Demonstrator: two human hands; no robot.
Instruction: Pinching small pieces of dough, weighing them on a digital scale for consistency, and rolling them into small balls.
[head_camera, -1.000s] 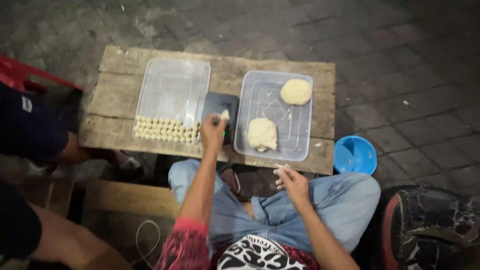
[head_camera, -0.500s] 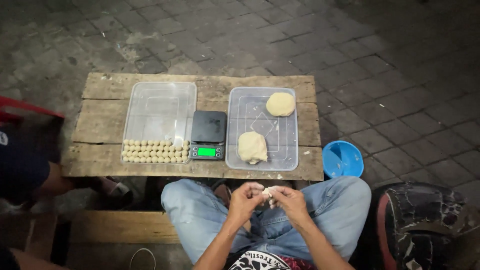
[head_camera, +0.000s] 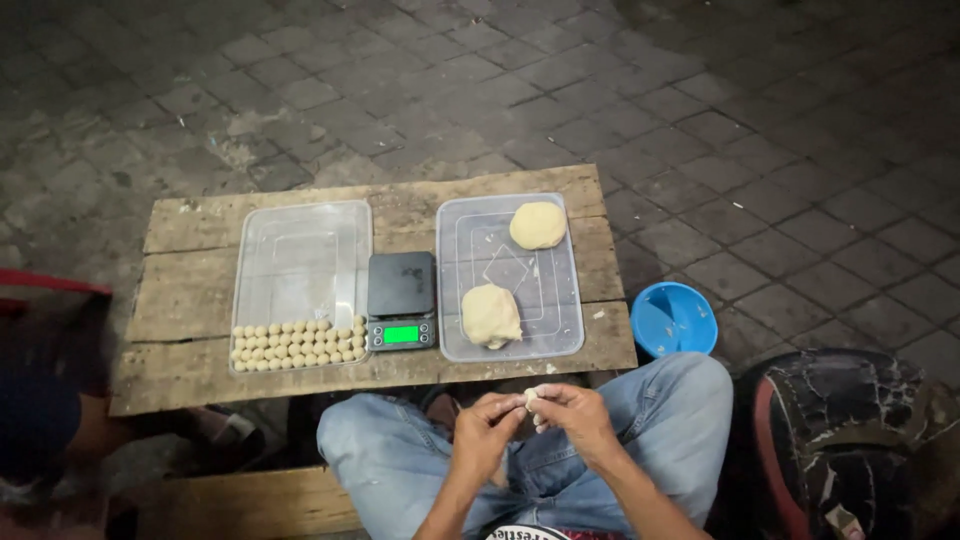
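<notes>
Both hands meet above the person's lap, the left hand (head_camera: 487, 432) and right hand (head_camera: 577, 418) pinching a small dough piece (head_camera: 531, 399). It is mostly hidden by fingertips, so its shape is unclear, perhaps a ball. The forearms are cut off at the bottom edge.

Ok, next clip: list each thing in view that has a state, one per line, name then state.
left hand: pinching the small dough piece
right hand: pinching the same piece
small dough piece: held between both hands, above the lap
scale: display lit green, platform bare
left tray: rows of dough balls along the near edge
right tray: holds two dough lumps
blue bowl: upright on the paving
</notes>
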